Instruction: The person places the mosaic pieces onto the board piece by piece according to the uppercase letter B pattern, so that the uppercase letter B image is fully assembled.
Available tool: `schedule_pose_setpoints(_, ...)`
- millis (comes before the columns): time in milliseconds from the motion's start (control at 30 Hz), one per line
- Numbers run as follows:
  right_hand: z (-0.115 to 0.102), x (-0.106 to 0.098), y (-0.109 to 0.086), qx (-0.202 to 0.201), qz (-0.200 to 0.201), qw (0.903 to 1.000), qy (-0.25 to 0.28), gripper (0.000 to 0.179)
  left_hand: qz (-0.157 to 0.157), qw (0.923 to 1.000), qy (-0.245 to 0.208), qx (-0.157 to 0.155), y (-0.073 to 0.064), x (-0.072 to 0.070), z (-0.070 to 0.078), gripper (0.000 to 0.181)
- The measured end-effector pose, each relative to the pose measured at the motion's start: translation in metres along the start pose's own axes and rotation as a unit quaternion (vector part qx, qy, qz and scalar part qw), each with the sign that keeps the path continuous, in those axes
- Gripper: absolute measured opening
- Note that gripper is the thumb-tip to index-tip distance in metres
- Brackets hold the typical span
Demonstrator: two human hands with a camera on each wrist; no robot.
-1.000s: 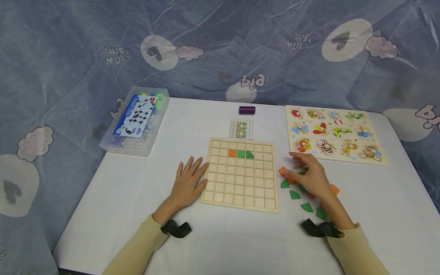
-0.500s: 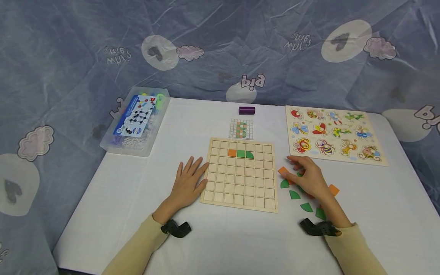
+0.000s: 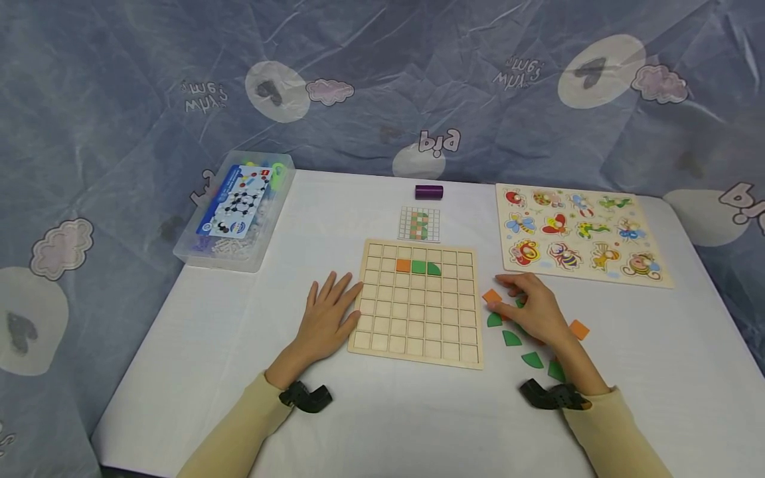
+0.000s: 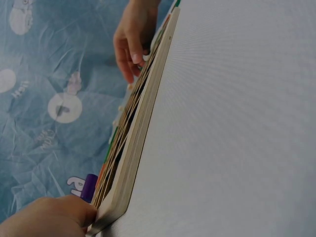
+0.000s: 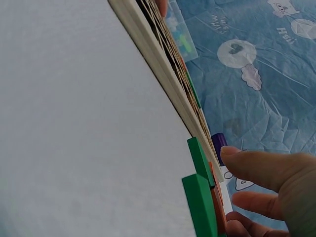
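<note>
A square wooden grid board (image 3: 416,318) lies on the white table, with an orange square tile (image 3: 403,265), a green square tile (image 3: 420,267) and a green quarter-round tile (image 3: 434,269) in one row near its top. My left hand (image 3: 325,325) rests flat, fingers spread, its fingertips at the board's left edge. Over the loose tiles right of the board is my right hand (image 3: 534,309), thumb and fingers apart. Its thumb (image 5: 252,165) is close to a loose orange square tile (image 3: 493,296). Beneath and around this hand lie green quarter-round tiles (image 3: 511,338), some partly hidden.
A small pattern card (image 3: 435,232) and a purple cylinder (image 3: 429,192) lie beyond the board. At the back right is an insect picture puzzle board (image 3: 540,265). A clear plastic box (image 3: 254,255) with a blue label stands at the back left, before a blue curtain (image 3: 382,86).
My right hand has shifted slightly left and toward me, its thumb and index finger coming closer to the orange tile. The left hand and the tiles on the board stay put.
</note>
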State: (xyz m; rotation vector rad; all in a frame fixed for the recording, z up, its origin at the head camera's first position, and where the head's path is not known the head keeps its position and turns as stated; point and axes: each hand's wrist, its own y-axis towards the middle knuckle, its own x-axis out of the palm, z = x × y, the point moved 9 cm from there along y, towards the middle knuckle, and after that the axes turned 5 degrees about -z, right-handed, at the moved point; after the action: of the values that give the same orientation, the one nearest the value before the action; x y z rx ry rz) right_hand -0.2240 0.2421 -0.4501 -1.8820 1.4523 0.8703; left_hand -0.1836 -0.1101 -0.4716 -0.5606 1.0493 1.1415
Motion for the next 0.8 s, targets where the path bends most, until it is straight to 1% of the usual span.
schedule_pose_setpoints(500,0.0004,0.0028,-0.0003,-0.006,0.005,0.9999,-0.009,0.052,-0.007,1.0000,0.002,-0.006,0.0002,0.0023,-0.0015,0.051)
schedule_pose_setpoints(800,-0.0033,0.0037,0.0003,-0.015,0.012,0.9998,-0.011,0.042,-0.004,1.0000,0.002,-0.003,0.0002,0.0016,-0.0015,0.051)
